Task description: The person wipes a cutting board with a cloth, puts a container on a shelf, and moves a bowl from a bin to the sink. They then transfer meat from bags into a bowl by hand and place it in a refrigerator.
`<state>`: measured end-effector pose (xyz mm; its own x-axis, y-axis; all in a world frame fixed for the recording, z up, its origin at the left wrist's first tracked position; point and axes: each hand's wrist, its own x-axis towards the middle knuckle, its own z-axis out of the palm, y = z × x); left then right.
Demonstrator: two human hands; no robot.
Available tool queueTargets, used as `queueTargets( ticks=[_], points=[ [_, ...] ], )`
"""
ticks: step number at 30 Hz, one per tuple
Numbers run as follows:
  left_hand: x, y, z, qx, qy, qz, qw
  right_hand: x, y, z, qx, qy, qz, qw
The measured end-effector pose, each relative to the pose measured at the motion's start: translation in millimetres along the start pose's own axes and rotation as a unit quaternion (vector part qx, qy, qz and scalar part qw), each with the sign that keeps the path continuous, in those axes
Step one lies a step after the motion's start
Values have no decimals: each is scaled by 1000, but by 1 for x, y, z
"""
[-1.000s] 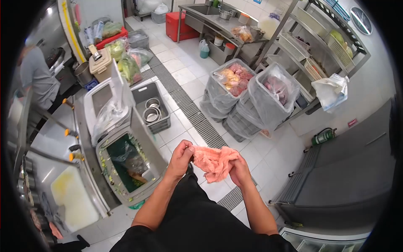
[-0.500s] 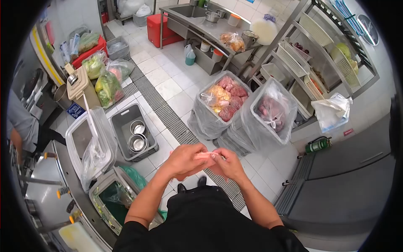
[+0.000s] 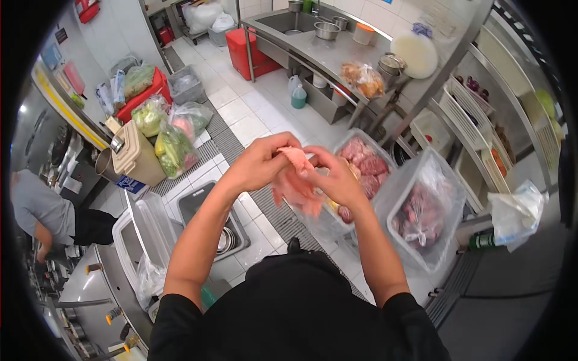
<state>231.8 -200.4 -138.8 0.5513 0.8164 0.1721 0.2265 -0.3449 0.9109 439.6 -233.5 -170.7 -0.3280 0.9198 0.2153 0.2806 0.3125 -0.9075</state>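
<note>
Head view: we find the pink cloth [image 3: 298,195] in the air between both hands, in front of the chest and above the tiled floor [image 3: 232,111]; in the picture it partly overlaps the crate of meat packs [image 3: 368,167], though we cannot tell how far off that stands. We judge the cloth light, limp and soft, hard to damage, with a texture that should give bare skin good purchase; whether it is damp we cannot tell. We would take hold along its upper edge, thumb against fingertips, since a grasp in the middle would only bunch it. The left hand [image 3: 257,163] pinches that edge, its back turned upward and its fingers arched over. The right hand [image 3: 338,182] grips the other side, thumb nearest us, fingertips close to the left ones, while loose folds hang below. The left forearm [image 3: 195,237] and right forearm [image 3: 382,253] rise inward, elbows bent and set apart.
</note>
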Motion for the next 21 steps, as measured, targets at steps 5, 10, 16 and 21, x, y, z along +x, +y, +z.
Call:
queueTargets(
  ticks=[5, 10, 16, 21],
  points=[
    [85, -31, -64, -78, 129, -32, 988, 133, 58, -19, 122, 169, -34, 977],
    [157, -63, -122, -63, 174, -4, 983, 219, 85, 8, -20, 31, 54, 998],
    [228, -131, -249, -30, 239, 31, 970, 291, 206, 26, -140, 24, 135, 981],
    [291, -281, -338, 145, 34, 25, 989, 312, 253, -13, -215, 118, 188, 951]
  ],
)
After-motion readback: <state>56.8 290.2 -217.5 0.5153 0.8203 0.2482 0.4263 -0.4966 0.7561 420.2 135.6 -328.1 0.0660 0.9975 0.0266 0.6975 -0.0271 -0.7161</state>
